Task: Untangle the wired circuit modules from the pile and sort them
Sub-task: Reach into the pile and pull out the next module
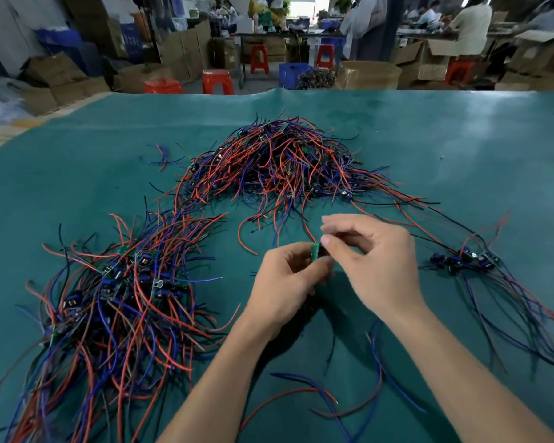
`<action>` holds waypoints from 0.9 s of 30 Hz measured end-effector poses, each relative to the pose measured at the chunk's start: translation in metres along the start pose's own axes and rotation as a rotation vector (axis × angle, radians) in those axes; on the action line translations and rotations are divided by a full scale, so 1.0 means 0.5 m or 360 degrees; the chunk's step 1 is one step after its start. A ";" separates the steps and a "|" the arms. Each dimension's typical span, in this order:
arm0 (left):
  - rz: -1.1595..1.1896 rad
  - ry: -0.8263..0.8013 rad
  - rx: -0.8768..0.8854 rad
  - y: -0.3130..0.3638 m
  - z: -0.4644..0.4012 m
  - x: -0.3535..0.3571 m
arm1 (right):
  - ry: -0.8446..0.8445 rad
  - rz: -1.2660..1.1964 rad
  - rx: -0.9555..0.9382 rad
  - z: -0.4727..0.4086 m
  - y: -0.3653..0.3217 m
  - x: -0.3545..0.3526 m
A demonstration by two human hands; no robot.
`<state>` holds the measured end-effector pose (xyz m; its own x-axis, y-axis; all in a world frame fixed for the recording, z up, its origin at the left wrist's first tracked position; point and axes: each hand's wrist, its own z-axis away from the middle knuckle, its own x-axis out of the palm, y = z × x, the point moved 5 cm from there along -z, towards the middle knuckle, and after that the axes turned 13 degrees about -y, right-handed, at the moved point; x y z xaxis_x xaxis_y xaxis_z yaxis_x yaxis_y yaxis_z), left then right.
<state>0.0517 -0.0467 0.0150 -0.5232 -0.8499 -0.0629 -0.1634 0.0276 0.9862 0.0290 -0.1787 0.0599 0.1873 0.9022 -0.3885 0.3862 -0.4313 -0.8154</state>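
One view only, from the head camera. Left hand [287,276] grips a small green circuit module [315,251] above the green mat [461,139]; right hand [370,251] pinches at its top edge with thumb and forefinger. Its red and blue leads trail toward the person. Main pile [279,161] lies beyond, a large bundle [115,302] to the left, a smaller group [464,260] to the right. Judgement: module is light and rigid, leads limp and prone to snagging; hold the board by its edges and draw wires free gently, sparing the solder joints.
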 end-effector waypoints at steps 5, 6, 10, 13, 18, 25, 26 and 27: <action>0.0088 0.0051 -0.0025 -0.003 -0.004 -0.005 | -0.0032 -0.0305 0.0053 0.000 0.002 0.004; 0.0130 0.0075 -0.0036 -0.005 -0.004 -0.006 | 0.0081 -0.0401 0.0096 0.001 0.007 -0.004; 0.0145 0.0227 -0.0082 -0.015 -0.006 -0.014 | 0.0398 -0.0457 0.0326 0.004 0.033 -0.031; 0.0082 0.0216 -0.0062 -0.017 -0.007 -0.015 | 0.0073 -0.0236 0.0528 0.001 0.051 -0.010; -0.0023 -0.0009 -0.0032 -0.011 -0.002 0.002 | -0.0309 -0.0792 0.0591 -0.002 0.048 0.024; 0.0112 -0.0082 0.0038 0.003 0.001 0.011 | -0.0418 -0.1180 0.0656 -0.002 0.048 0.005; 0.0109 -0.0085 0.0039 0.004 0.001 0.011 | -0.0377 -0.1086 0.0651 -0.003 0.048 0.001; 0.0097 -0.0089 0.0036 0.005 0.001 0.011 | -0.0325 -0.1007 0.0653 -0.004 0.050 -0.003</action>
<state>0.0478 -0.0510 0.0169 -0.5788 -0.8154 -0.0119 -0.1484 0.0909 0.9847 0.0400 -0.1907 0.0411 -0.1426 0.9760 0.1645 -0.0085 0.1650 -0.9863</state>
